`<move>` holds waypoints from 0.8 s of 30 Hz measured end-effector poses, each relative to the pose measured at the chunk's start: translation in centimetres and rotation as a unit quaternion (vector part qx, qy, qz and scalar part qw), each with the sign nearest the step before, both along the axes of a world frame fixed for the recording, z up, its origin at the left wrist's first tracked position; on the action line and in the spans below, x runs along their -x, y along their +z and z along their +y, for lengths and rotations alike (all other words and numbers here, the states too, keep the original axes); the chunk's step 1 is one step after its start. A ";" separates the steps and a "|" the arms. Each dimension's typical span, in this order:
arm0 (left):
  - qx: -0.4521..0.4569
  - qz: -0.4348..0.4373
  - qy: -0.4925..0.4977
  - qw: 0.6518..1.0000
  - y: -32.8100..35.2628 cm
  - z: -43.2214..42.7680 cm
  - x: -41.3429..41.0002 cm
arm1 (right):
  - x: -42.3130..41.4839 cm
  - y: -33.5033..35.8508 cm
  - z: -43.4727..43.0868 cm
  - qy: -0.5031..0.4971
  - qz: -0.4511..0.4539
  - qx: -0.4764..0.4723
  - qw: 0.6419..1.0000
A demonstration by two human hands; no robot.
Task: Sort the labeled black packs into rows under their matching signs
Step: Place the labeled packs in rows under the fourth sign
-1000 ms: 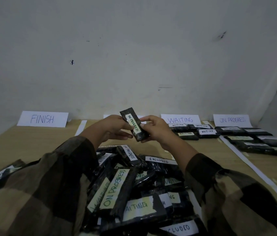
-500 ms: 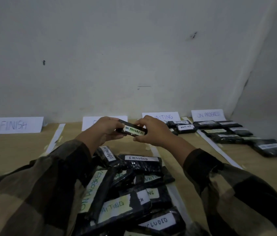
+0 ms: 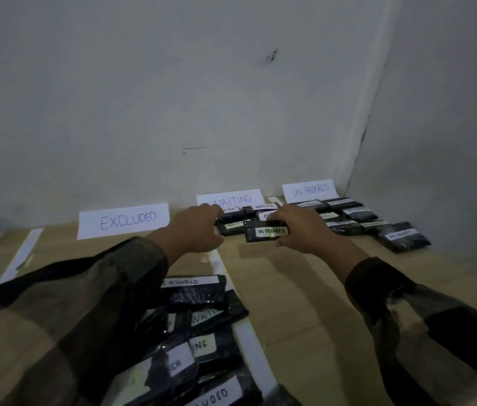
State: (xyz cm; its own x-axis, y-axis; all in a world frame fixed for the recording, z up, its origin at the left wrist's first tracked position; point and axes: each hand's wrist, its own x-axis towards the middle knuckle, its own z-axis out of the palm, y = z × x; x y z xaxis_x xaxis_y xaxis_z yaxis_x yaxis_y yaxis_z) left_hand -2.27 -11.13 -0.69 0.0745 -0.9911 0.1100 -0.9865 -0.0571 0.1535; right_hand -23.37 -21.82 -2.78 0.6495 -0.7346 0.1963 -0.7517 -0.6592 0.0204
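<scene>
Wooden tabletop (image 3: 290, 288), glossy rectangular pack (image 3: 266, 234)

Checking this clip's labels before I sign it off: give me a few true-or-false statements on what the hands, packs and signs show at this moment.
1. The right hand holds a pack labelled ON PROGRESS. True.
2. The left hand grips that pack too. False: it is apart from the pack, to its left.
3. Packs lie in a row under the EXCLUDED sign. False: none shows there; sorted packs lie under the WAITING sign and the ON PROGRESS sign.
4. The ON PROGRESS sign stands furthest right of the signs. True.
5. An unsorted pile of packs lies near the person. True.
</scene>
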 end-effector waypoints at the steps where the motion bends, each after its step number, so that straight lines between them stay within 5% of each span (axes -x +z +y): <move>1: -0.005 -0.015 -0.014 1.000 -0.2 -0.5 1.0 | 0.8 -0.2 -0.5 -0.004 0.004 0.005 1.000; 13: -0.032 -0.035 -0.139 0.989 -3.5 -6.5 12.0 | 11.0 -2.2 -5.4 -0.082 0.064 0.012 0.994; 24: -0.080 0.000 -0.132 0.988 -6.8 -9.7 16.1 | 15.4 -4.0 -8.4 -0.117 0.074 -0.038 0.990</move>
